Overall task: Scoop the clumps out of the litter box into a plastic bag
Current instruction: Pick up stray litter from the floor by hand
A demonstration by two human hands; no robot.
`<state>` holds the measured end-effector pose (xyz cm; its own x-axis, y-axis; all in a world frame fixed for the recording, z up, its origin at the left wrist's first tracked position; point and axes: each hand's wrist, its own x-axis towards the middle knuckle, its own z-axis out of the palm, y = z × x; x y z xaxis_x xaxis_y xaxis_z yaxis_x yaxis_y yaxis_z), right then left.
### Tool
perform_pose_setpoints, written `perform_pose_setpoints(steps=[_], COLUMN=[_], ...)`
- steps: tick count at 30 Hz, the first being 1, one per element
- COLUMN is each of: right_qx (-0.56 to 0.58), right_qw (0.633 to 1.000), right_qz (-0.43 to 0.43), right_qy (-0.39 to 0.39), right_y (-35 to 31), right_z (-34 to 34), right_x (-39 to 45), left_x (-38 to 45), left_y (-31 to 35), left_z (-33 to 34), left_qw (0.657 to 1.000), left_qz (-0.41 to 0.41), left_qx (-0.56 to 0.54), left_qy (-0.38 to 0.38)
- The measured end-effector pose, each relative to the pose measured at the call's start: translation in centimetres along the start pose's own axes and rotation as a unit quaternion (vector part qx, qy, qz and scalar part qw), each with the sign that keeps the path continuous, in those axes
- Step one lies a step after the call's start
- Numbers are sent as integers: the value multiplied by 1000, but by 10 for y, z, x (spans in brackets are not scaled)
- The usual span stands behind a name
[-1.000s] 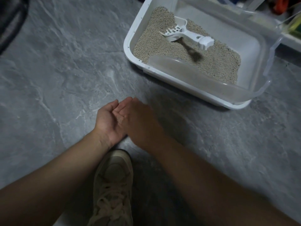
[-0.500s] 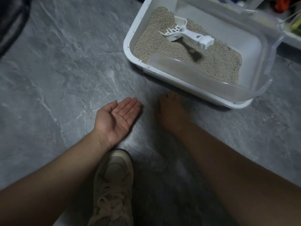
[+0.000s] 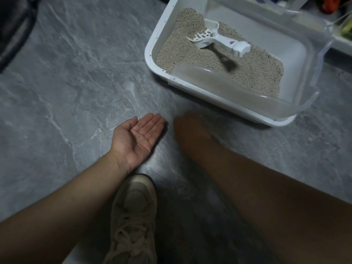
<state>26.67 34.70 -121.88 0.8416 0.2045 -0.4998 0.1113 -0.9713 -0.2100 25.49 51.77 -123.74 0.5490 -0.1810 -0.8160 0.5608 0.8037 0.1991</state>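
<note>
Floor: grey marbled floor (image 3: 72, 77) under you, with a few loose grains scattered ahead of your fingertips.
Left hand: your left hand (image 3: 138, 137) lies palm up just above the floor, fingers straight and together, nothing gripped; a few grains (image 3: 141, 140) sit on the palm.
Right hand: your right hand (image 3: 190, 130) is low by the floor just beside the left, back up and blurred, so you can't tell how the fingers lie or whether they hold anything.
Litter box: white litter box (image 3: 152, 52) sits ahead and to your right, its clear rim guard (image 3: 238, 92) facing you.
Litter: beige litter (image 3: 181, 52) covers most of the tray; the far right part shows bare bottom.
Scoop: white slotted scoop (image 3: 219, 41) lies on the litter, untouched, well apart from both hands.
Shoe: pale laced shoe (image 3: 135, 212) between your forearms.
</note>
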Motion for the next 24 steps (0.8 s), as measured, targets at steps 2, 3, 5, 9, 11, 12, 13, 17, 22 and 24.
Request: perform_pose_setpoints(steps=[2, 3, 5, 9, 11, 12, 13, 17, 22, 24], right_qx=[33, 61, 143, 262, 279, 279, 271, 251, 132, 106], right_qw=[999, 997, 984, 954, 954, 954, 957, 946, 980, 986], right_qz=[16, 28, 45, 8, -7, -15, -22, 23, 145, 125], right_qy=[15, 34, 100, 145, 111, 104, 104, 206, 45, 8], right_y=[1, -1, -15, -64, -77, -78, -75, -37, 11, 13], right_z=[-1, -1, -4, -10, -10, -10, -10, -13, -8, -2], right_x=[-4, -8, -21, -36, -37, -37, -38, -42, -31, -24], left_x=[-1, -2, -2, -3, -4, -4, -4, -1, 0, -1], left_y=[0, 0, -1, -8, -10, -10, -9, -4, -3, -5], left_z=[0, 0, 0, 3, 4, 5, 6, 5, 0, 0], left_qw=[1000, 1000, 1000, 999, 998, 998, 999, 1000, 1000, 1000], left_qz=[1, 0, -1, -20, -32, -33, -30, -8, -1, -3], left_qx=[1, 1, 7, 33, 46, 45, 42, 12, -6, -5], left_qy=[4, 8, 14, 7, -7, -13, -18, -3, 9, 7])
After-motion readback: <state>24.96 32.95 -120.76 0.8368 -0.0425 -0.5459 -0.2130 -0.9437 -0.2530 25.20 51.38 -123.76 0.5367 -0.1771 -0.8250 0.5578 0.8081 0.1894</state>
